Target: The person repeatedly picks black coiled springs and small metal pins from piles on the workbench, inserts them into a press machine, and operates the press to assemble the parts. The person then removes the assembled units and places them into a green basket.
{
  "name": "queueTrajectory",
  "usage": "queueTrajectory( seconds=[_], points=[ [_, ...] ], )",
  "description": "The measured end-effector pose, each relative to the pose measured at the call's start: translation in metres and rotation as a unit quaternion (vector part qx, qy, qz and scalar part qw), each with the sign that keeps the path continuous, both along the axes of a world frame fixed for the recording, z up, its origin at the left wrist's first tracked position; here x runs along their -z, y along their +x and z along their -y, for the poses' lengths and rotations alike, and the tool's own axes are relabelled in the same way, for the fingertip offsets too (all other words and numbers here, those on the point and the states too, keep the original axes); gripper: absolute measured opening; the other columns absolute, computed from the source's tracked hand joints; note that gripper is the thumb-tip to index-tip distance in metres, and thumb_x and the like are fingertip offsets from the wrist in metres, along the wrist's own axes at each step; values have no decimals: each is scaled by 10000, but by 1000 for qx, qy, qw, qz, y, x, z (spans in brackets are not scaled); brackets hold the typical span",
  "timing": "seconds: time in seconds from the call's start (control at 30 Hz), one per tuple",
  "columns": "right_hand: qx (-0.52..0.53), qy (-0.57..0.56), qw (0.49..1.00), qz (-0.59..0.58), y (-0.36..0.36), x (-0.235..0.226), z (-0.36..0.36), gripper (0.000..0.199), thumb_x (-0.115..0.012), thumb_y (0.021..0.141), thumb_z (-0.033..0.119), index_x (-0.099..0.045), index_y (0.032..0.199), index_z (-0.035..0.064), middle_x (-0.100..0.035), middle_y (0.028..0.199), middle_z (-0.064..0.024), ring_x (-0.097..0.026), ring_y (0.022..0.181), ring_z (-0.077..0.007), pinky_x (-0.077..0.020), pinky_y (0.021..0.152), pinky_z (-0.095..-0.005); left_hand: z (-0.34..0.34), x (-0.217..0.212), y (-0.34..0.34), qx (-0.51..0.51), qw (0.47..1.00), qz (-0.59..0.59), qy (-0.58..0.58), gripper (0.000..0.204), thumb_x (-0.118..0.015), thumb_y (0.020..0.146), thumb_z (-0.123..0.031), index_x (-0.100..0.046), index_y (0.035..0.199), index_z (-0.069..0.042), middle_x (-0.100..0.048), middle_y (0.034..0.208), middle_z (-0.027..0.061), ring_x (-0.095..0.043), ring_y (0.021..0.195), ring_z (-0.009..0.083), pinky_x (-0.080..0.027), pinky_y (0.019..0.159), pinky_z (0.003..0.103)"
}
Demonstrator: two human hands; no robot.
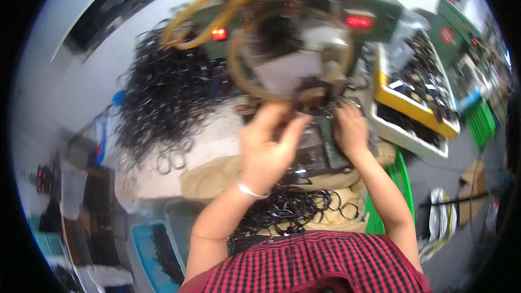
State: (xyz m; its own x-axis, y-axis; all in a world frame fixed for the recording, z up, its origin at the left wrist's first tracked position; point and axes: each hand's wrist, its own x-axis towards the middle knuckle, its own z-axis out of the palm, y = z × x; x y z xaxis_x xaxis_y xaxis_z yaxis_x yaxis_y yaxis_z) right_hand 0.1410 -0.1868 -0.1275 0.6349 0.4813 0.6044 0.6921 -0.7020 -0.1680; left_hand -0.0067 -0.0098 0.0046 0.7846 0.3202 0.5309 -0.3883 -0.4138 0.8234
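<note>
My left hand [266,144] is raised in front of a green machine [380,16], smeared by motion. Its thumb and fingers stand apart, and no held thing shows between them. My right hand [351,127] rests at the right side of the machine's dark work bed [312,157], fingers bent down among dark parts; whether they grip anything is hidden. Above both hands is a round, tan-rimmed magnifying lens [234,65], with a pale blurred shape seen through it. Black rings [304,206] lie in a loose heap on tan cloth at my lap.
A large pile of black rings [163,87] covers the white table [146,182] at left. Yellow and white foam boxes [410,103] of dark parts stand at right, beside a green basket [399,184]. A blue bin [149,249] sits lower left. A yellow hose [239,0] hangs above.
</note>
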Motion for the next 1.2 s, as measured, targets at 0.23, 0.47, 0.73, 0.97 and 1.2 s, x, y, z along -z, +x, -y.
queueTrajectory(
  seconds=[0.23,0.47,0.73,0.97,1.2],
  points=[
    [78,319,923,-203,-24,-1,37,175,-617,862,28,-636,1031,-10,-657,943,-96,-609,899,-184,-477,825,-313,-39,12,-74,-119,969,62,206,361,-741,786,-70,-643,1131,-27,-679,1083,118,-644,939,256,-495,823,341],
    [-1,358,897,-259,-34,-20,24,160,-608,870,0,-655,1022,-18,-678,988,-77,-612,946,-148,-458,861,-275,-217,60,-121,-433,875,-109,187,201,-700,831,-155,-615,885,19,-681,889,101,-642,863,186,-485,800,302],
    [12,392,871,-296,-28,-20,3,158,-635,865,44,-678,1004,-15,-691,920,-84,-619,884,-125,-475,824,-261,-275,153,-76,-506,796,-282,173,415,-800,711,-217,-513,932,-13,-614,847,177,-611,774,313,-475,666,373],
    [76,444,858,-248,-59,-2,78,159,-603,896,16,-663,1033,-37,-672,1012,-82,-607,933,-137,-471,856,-267,-196,139,-75,-353,894,-231,152,473,-714,761,-22,-515,1188,-70,-646,865,109,-633,780,277,-495,706,365],
    [-77,307,925,-211,-88,-69,27,139,-640,832,-5,-689,962,-3,-686,949,-88,-625,895,-159,-482,838,-299,-148,104,-37,-252,954,-60,152,160,-660,860,-38,-609,1007,1,-602,857,69,-566,770,145,-464,707,251]
  ],
)
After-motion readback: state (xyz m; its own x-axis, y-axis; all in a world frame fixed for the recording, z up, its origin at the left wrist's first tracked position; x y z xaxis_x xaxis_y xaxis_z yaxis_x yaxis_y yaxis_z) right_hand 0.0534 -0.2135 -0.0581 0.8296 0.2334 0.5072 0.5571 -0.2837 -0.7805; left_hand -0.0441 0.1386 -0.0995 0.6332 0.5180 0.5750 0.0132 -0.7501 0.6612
